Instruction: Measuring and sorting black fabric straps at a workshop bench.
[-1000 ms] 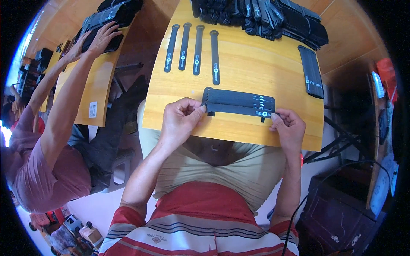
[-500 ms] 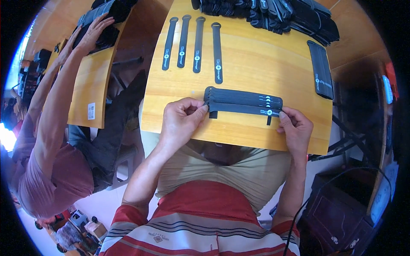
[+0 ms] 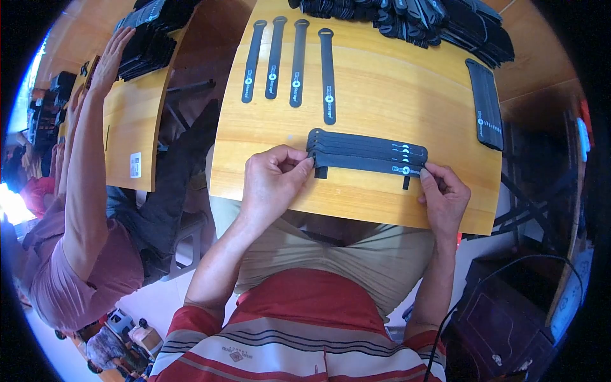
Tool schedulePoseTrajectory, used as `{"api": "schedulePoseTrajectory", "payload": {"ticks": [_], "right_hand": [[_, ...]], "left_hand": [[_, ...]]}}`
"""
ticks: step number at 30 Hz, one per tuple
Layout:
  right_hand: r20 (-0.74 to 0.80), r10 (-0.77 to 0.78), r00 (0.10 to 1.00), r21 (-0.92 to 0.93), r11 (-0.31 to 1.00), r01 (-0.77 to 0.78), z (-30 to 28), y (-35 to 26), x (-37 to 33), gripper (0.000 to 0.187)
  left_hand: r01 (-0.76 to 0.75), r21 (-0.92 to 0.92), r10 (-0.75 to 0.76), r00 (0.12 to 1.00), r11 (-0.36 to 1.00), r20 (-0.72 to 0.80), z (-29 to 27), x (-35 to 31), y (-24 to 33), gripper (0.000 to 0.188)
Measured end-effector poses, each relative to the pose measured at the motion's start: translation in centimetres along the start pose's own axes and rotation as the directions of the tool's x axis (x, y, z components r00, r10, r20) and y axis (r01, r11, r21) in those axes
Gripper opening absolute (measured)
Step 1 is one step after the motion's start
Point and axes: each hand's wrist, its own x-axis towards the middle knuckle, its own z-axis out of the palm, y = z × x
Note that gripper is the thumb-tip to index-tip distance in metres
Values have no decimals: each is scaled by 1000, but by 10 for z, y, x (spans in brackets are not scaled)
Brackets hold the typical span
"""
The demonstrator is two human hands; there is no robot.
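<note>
Near the table's front edge lies a row of overlapping black straps (image 3: 366, 141), with white print at their right ends. My left hand (image 3: 273, 181) pinches the left end of the nearest strap (image 3: 363, 164) between thumb and forefinger. At its other end, the thumb and fingers of my right hand (image 3: 445, 196) grip the printed tip. This strap lies level along the front of the row. Two short dark strips, one at the left (image 3: 322, 172) and another at the right (image 3: 406, 183), stick out from under the row.
Several single straps (image 3: 297, 63), slotted at the top, lie spaced out farther back. A strap stack (image 3: 486, 105) sits at the right edge, and bundled straps (image 3: 439, 22) fill the far edge. At left, a co-worker's arm (image 3: 86, 165) reaches over another table (image 3: 130, 127) with black stacks (image 3: 149, 51).
My hands keep their hold on the strap, nearly still; the view has shifted slightly. The co-worker's hands have drawn left, away from the black stack.
</note>
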Motion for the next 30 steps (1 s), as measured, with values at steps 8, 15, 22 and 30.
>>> {"api": "schedulePoseTrajectory", "payload": {"ticks": [8,15,22,30], "right_hand": [[-9,-43,999,-92,995,42,-1,3,0,10],[-31,-78,996,-96,993,75,2,9,-1,11],[-35,-94,995,-108,990,89,4,1,-1,10],[-26,-107,994,-129,986,103,4,1,-1,9]], "left_hand": [[0,-15,0,1000,1000,-23,2,0,-4,10],[31,-34,-31,999,999,-23,3,-3,1,10],[66,-41,-67,998,997,-20,4,-3,3,9],[31,-30,-32,999,999,-11,3,-3,2,9]]}}
